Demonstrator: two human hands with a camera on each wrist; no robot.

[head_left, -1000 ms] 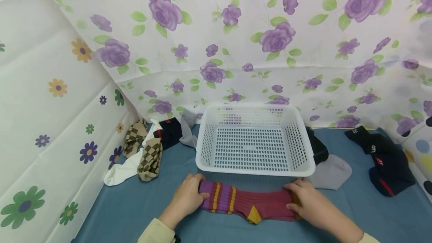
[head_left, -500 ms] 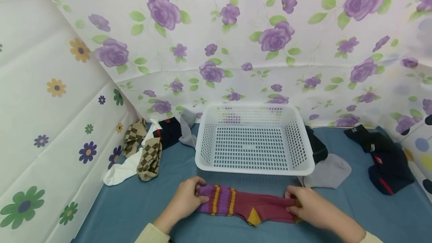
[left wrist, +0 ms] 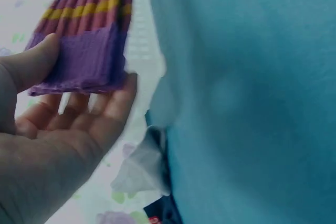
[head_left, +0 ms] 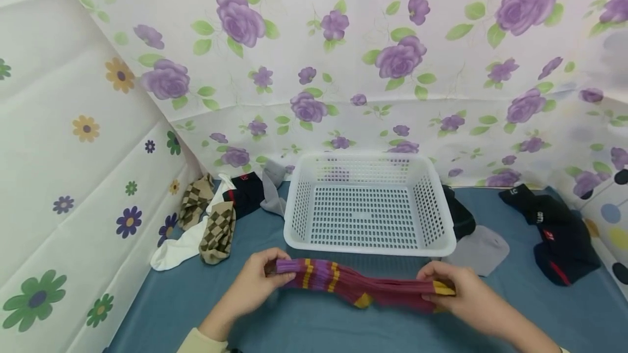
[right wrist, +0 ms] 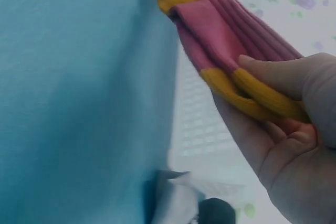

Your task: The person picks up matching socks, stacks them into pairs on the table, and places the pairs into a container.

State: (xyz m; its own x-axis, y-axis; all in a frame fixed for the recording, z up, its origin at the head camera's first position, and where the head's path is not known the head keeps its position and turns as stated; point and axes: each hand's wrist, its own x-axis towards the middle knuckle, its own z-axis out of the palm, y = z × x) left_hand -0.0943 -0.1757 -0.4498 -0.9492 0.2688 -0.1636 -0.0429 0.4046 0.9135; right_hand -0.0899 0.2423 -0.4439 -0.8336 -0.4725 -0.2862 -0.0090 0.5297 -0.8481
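Observation:
A pair of maroon socks (head_left: 350, 283), laid together, stretches between my two hands in front of the basket. Purple and yellow stripes mark the cuff end; the heels and toes are yellow. My left hand (head_left: 255, 279) pinches the purple cuffs, thumb on top and fingers beneath, as the left wrist view shows. At the other end my right hand (head_left: 458, 293) pinches the yellow toes (right wrist: 257, 95) between thumb and fingers. In the right wrist view the two layers lie one over the other. The socks are held above the blue cloth (head_left: 343, 336).
Just beyond the socks stands a white perforated basket (head_left: 370, 249). Left of it lie checkered socks (head_left: 217, 233), a white sock (head_left: 179, 249), a black sock (head_left: 247, 192) and a grey sock (head_left: 272, 189). To its right are a grey sock (head_left: 481, 249) and dark socks (head_left: 566, 244). Floral sheets rise behind.
Both hands have lifted the maroon socks off the blue cloth, and the socks now hang slightly between them. The left hand has moved a little left and the right hand a little right.

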